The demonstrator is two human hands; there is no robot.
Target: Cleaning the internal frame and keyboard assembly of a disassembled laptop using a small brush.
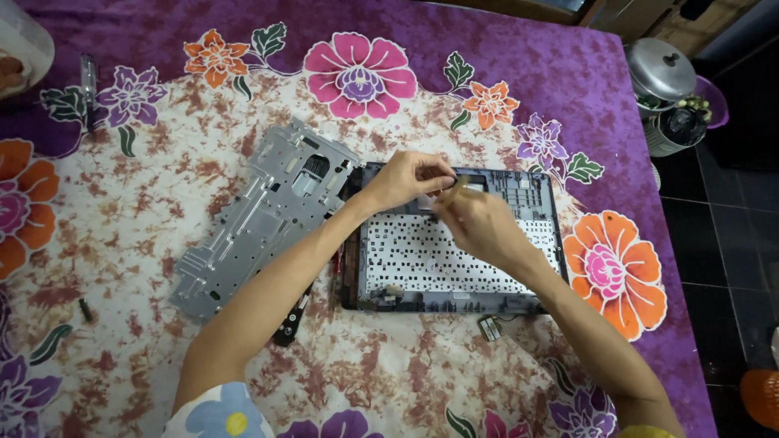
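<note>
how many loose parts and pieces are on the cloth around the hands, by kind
Laptop shell with the back of a keyboard showing, under both hands: 1
Grey metal plate: 1
Black strip-shaped part: 1
Small connector piece: 1
Small dark piece at left: 1
Metal piece at top left: 1
Total: 6
The left hand and right hand meet at the shell's top edge.

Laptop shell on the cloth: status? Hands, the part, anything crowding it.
Left hand and right hand both pinching at the laptop shell top edge; what they grip is too small to tell. Shell flat, keyboard backing up. Metal plate alongside left, touching.
</note>
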